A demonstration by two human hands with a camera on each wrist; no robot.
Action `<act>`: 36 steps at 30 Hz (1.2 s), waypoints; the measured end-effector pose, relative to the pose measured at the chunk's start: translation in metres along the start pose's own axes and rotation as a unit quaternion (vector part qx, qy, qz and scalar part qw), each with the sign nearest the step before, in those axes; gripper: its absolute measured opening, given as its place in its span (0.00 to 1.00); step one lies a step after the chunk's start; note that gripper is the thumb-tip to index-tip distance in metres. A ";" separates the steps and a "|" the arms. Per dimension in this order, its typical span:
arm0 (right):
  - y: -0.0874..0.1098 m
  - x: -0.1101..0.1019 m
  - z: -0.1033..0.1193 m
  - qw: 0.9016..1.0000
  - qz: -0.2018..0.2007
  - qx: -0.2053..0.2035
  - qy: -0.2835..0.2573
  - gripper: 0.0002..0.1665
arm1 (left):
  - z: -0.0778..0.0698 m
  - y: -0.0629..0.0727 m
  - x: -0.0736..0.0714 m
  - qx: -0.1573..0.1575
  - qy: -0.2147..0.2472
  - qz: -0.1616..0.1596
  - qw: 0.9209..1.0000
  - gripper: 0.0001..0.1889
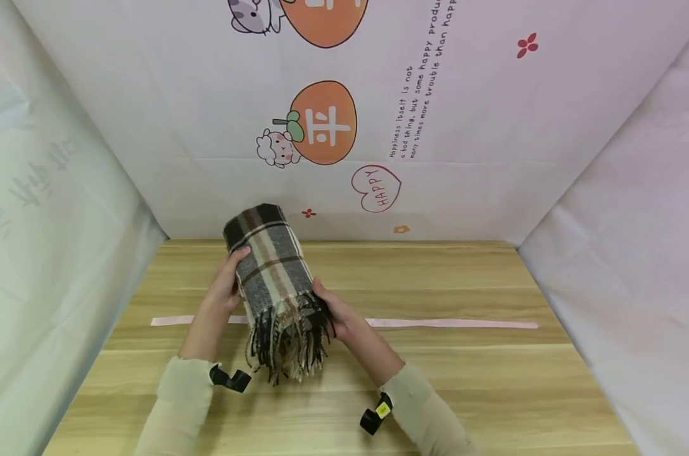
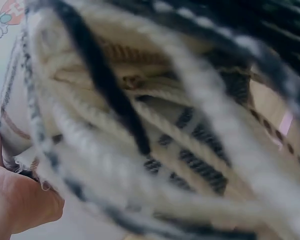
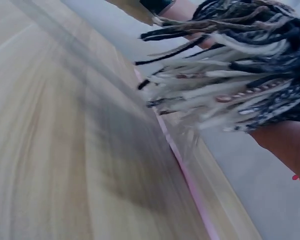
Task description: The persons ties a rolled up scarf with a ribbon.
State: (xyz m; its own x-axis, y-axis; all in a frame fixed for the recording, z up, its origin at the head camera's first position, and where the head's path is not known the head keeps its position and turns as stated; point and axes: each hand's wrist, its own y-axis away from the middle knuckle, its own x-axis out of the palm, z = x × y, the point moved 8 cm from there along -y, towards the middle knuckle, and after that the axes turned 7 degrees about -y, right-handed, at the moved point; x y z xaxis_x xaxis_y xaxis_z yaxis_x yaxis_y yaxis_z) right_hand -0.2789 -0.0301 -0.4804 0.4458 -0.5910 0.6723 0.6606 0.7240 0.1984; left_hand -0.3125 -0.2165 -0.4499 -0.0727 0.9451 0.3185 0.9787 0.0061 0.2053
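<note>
A folded plaid scarf in black, grey, cream and brown is held up between both hands, its fringe hanging toward the front. My left hand grips its left edge, the thumb lying over the top face. At the lower right edge, near the fringe, my right hand grips it, fingers partly hidden behind the cloth. Blurred cream and black tassels fill most of the left wrist view. In the right wrist view the fringe hangs above the wooden table, with a shadow below.
The wooden table carries a pink tape strip running left to right, passing behind the scarf. A white printed backdrop stands at the back edge, with white fabric walls on both sides. Each wrist wears a black camera mount.
</note>
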 end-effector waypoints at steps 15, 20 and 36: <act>0.042 -0.030 -0.017 0.998 -0.039 -0.024 -0.039 0.36 | 0.029 -0.011 0.047 -0.010 -0.005 0.054 0.998 0.13; 0.057 -0.026 -0.016 0.995 0.032 -0.058 -0.073 0.30 | 0.036 -0.013 0.063 -0.010 -0.017 0.071 0.997 0.11; 0.082 -0.043 -0.027 0.980 0.016 -0.043 -0.194 0.29 | 0.076 -0.026 0.086 -0.070 -0.041 0.078 0.994 0.13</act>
State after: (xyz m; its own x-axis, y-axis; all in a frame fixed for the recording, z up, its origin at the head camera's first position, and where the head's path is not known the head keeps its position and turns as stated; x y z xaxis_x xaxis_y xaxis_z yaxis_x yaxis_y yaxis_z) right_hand -0.2272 0.0446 -0.5124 0.2154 -0.3770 0.9008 0.7056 0.6978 0.1232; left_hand -0.3300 -0.1106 -0.4985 0.0991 0.9548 0.2801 0.9404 -0.1819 0.2874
